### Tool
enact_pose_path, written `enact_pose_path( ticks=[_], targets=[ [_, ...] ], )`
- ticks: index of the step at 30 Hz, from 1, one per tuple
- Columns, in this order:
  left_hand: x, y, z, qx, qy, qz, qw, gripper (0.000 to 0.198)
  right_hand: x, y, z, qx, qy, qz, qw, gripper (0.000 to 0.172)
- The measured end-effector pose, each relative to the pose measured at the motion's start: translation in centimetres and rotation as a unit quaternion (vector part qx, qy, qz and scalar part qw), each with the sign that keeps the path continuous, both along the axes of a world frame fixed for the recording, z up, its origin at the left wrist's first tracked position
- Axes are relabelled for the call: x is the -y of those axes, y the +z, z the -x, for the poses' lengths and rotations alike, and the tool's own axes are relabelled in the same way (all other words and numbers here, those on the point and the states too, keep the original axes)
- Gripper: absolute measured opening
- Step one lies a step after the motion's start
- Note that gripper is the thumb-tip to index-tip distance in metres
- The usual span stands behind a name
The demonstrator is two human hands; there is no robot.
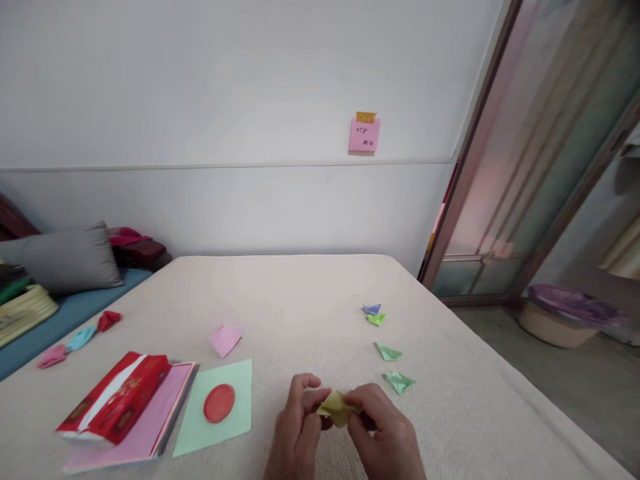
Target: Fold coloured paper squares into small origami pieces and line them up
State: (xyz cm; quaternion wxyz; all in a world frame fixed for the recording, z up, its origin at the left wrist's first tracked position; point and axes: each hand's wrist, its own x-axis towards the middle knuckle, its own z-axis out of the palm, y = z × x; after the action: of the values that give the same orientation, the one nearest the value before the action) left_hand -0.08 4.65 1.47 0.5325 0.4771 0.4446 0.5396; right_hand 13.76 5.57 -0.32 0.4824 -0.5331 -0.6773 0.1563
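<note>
Both my hands meet low in the middle of the view over a beige table (300, 293). My left hand (297, 427) and my right hand (385, 433) pinch a small folded yellow paper (337, 405) between fingertips, one hand on each side. Just beyond my right hand lie two folded green papers (399, 381) (387, 351). Farther back sit a lighter green folded piece (376, 319) and a purple one (371, 309).
At the left lie a red packet (117, 399) on pink sheets (150, 433), a light green sheet (220, 410) with a red round lid (219, 403), and a pink square paper (225, 340). Folded pink, blue and red pieces (80, 338) sit near the left edge. A pink note (364, 134) hangs on the wall.
</note>
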Motion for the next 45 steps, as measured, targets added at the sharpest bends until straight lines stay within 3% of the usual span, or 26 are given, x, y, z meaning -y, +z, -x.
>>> enact_pose_path(
  ticks=[5, 11, 16, 21, 27, 36, 45],
  targets=[
    [-0.3, -0.2, 0.3, -0.015, -0.052, -0.041, 0.998, 0.017, 0.0, 0.2, 0.0, -0.017, 0.023, -0.034, 0.999, 0.026],
    [-0.4, -0.6, 0.2, -0.102, -0.034, -0.057, 0.993, 0.023, 0.2, -0.3, 0.3, -0.006, 0.032, -0.06, 0.998, 0.027],
    [-0.4, -0.6, -0.2, -0.16, 0.016, -0.069, 0.985, 0.014, 0.4, -1.0, 0.8, 0.02, 0.025, -0.088, 0.996, 0.03],
    [-0.7, -2.0, 0.0, -0.225, 0.08, -0.034, 0.97, 0.007, 0.6, -1.4, 1.1, 0.038, 0.031, -0.091, 0.995, 0.032],
    [-1.1, -3.4, 0.1, -0.203, 0.07, -0.051, 0.975, 0.009, 0.5, -1.4, 1.0, 0.029, 0.037, -0.082, 0.996, 0.03],
    [-1.6, -2.8, 0.5, -0.118, 0.039, -0.006, 0.992, 0.013, -0.1, -0.9, 0.4, -0.03, 0.071, -0.032, 0.997, 0.027],
    [-1.1, -2.1, -0.4, -0.082, 0.138, 0.013, 0.987, 0.009, 0.4, -2.1, 1.8, -0.006, 0.09, -0.037, 0.995, 0.027]
  ],
)
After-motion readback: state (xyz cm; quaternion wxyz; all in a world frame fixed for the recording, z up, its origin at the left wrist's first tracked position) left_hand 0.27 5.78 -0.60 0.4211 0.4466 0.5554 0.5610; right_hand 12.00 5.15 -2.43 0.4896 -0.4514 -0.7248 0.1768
